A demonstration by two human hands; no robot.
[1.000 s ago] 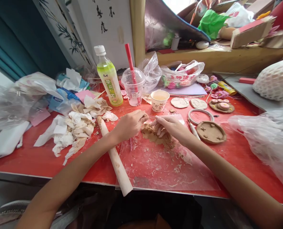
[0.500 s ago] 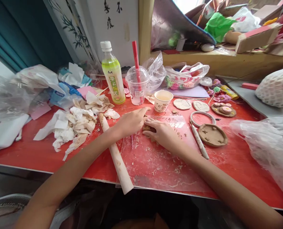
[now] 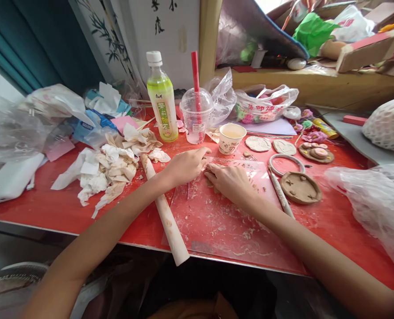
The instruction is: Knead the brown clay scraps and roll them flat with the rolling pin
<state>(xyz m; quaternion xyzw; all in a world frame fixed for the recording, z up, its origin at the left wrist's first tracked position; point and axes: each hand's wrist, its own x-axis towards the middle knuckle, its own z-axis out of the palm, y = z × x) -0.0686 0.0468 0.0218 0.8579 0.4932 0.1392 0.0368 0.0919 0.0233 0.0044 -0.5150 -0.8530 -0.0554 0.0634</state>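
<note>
Over the clay-smeared clear sheet (image 3: 217, 230), my two hands almost meet. My left hand (image 3: 191, 165) has curled fingers, with one finger stuck out; whatever lies in its grasp is hidden. A thin purple stick (image 3: 188, 190) shows just below it. My right hand (image 3: 228, 180) bends over a small brown piece of clay (image 3: 216, 189), fingers and thumb closed on it, and mostly covers it. Under my left forearm lies a pale rolling pin (image 3: 168, 226). A paper cup (image 3: 232, 139) of cloudy liquid stands just behind the hands.
To the right are a round clay dish (image 3: 300, 188), a ring (image 3: 286, 165), a clay-coated stick (image 3: 281, 195) and flat clay discs (image 3: 258, 143). Crumpled tissues (image 3: 109, 170) lie left. A tea bottle (image 3: 163, 102) and plastic cup (image 3: 196, 115) stand behind. A plastic bag (image 3: 372, 199) lies far right.
My right thumb has drawn in toward its fingers, and less of the clay shows. The whole view has shifted slightly; my left hand keeps about the same pose.
</note>
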